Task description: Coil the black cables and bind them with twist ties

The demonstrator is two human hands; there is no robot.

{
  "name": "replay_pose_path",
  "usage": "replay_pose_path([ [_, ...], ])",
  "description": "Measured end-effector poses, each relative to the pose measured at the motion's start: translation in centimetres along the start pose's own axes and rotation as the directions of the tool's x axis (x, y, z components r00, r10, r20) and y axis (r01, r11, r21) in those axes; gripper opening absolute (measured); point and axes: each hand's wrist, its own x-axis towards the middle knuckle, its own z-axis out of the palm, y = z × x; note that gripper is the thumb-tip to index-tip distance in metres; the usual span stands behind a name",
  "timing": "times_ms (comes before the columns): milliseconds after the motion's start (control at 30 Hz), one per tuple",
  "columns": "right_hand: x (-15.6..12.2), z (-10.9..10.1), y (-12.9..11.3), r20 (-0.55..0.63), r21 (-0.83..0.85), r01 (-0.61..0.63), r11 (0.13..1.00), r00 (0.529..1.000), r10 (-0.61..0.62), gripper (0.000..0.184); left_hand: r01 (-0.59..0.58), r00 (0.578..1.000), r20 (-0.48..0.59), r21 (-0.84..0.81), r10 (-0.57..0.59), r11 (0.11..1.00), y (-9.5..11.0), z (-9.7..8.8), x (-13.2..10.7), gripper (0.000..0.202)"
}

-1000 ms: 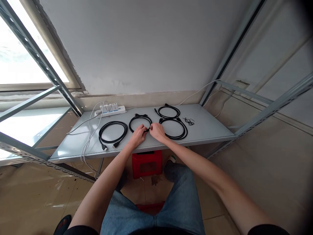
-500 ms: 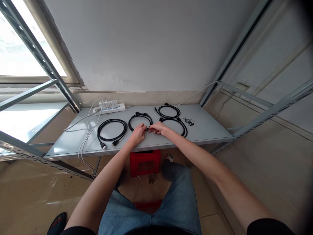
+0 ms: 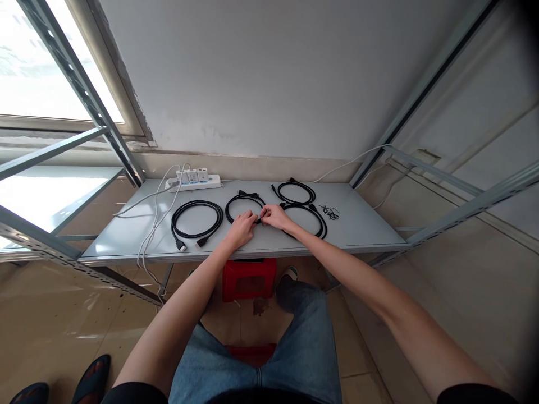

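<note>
In the head view, a coiled black cable [image 3: 228, 209] lies on the grey shelf in front of me. My left hand [image 3: 243, 227] is closed on the near right side of this coil and rests on the shelf. My right hand [image 3: 273, 216] pinches a thin dark strip, seemingly a twist tie [image 3: 265, 214], at the same spot on the coil. The fingertips of both hands nearly meet and partly hide the strip. A small heap of thin black ties [image 3: 330, 212] lies to the right.
Left of my hands lies another coiled cable [image 3: 174, 219] with its plugs toward me. Two more coils, a back one [image 3: 314, 196] and a front one [image 3: 325, 227], lie to the right. A white power strip [image 3: 214, 181] with white cords stands behind. A red stool [image 3: 248, 280] is under the shelf [image 3: 366, 230].
My right hand has turned and lifted slightly at the coil, and the dark strip now shows between its fingers. My left hand stays on the coil. The camera view has shifted a little.
</note>
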Motion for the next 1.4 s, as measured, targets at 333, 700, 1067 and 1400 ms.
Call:
replay_pose_path([
  [333,-1.1,-0.8,-1.0,0.208,-0.149,0.191,0.970,0.965,-0.159,0.024,-0.002,1.000,-0.017,-0.069,0.001,0.998,0.0,0.1,0.0,0.022],
  [700,-1.2,-1.6,-1.9,0.375,-0.524,0.515,0.679,0.855,-0.359,0.023,-0.008,1.000,-0.024,-0.059,0.007,0.998,-0.4,0.5,0.1,0.027],
  [1067,-1.8,-0.5,-0.9,0.289,-0.677,0.461,0.574,0.883,-0.370,0.013,-0.004,1.000,-0.023,-0.033,0.003,0.999,-0.7,1.0,0.2,0.024],
  [1400,-1.5,-0.6,0.6,0.245,-0.531,0.473,0.703,0.880,-0.407,0.013,-0.010,1.000,-0.027,-0.068,0.008,0.998,-0.3,0.4,0.1,0.024],
])
